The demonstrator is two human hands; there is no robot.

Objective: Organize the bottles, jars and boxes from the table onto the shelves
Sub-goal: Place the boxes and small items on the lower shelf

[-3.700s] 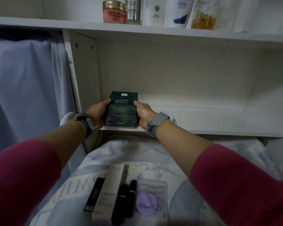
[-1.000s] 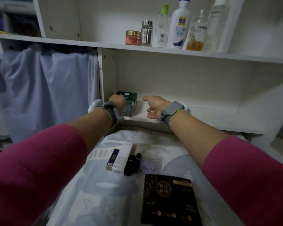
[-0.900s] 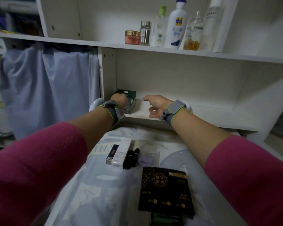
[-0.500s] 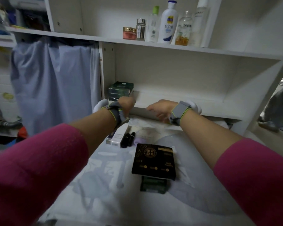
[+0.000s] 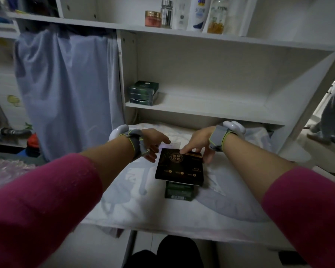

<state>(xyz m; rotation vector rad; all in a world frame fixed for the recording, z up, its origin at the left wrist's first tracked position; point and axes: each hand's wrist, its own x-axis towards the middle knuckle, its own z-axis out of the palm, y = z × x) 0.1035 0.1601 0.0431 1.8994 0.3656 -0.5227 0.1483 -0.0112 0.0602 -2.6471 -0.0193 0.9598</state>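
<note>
Head view. Item: flat black gold-printed cardboard box (image 5: 179,167), frame centre, atop a dark green box (image 5: 179,192) on the cloth-covered table (image 5: 143,206). Hands: left hand (image 5: 153,144) beside its far-left corner, fingers loose, empty; right hand (image 5: 198,145), straight fingers touching its far edge. Likely hazard: an uneven lift drags the green box askew.

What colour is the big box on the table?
The box is black with gold print; head view.

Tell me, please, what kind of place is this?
Probably a room in a home: white shelves holding toiletry bottles, a curtain beside them, and a cloth-covered table.
</note>
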